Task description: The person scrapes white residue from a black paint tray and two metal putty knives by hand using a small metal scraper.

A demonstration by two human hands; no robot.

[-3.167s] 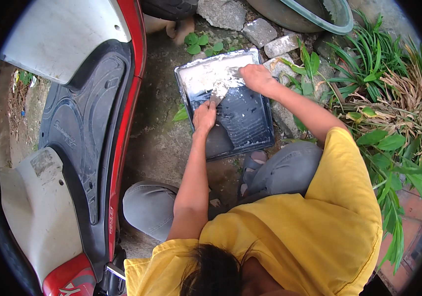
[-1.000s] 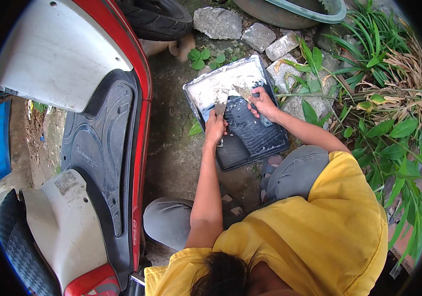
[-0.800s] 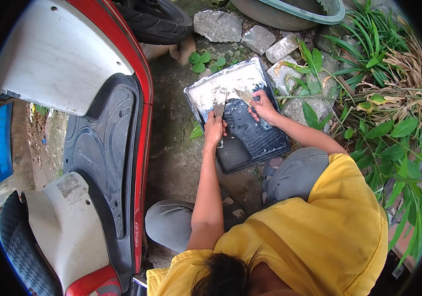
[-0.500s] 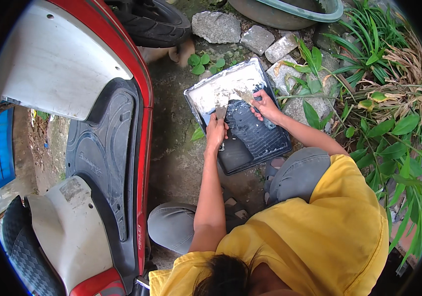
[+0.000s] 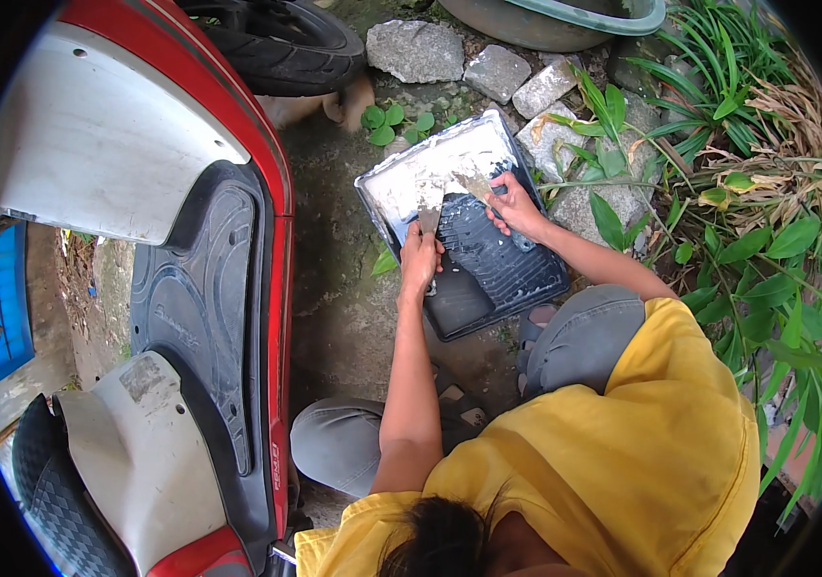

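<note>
A black plastic tray [image 5: 512, 274] lies on the ground ahead of me, its far part coated with thick white paste [image 5: 464, 154]. My left hand [image 5: 420, 256] is closed round a putty knife [image 5: 429, 213], whose paste-smeared blade points away from me over the tray's left side. My right hand [image 5: 517, 209] grips a second putty knife [image 5: 473, 185], its blade slanting left into the paste. The two blades are close together. The handles are mostly hidden by my fingers. Ridges on the near right of the tray carry thin white smears.
A red and white scooter [image 5: 281, 288] stands close on my left, with a black wheel [image 5: 281, 48] beyond. Stones [image 5: 416, 51] and a large green basin [image 5: 546, 29] lie past the tray. Leafy plants [image 5: 767, 250] crowd the right, some leaves reaching near my right forearm.
Both hands and putty knives keep nearly the same place over the tray. The view has shifted slightly, moving the scooter and stones a little in the picture.
</note>
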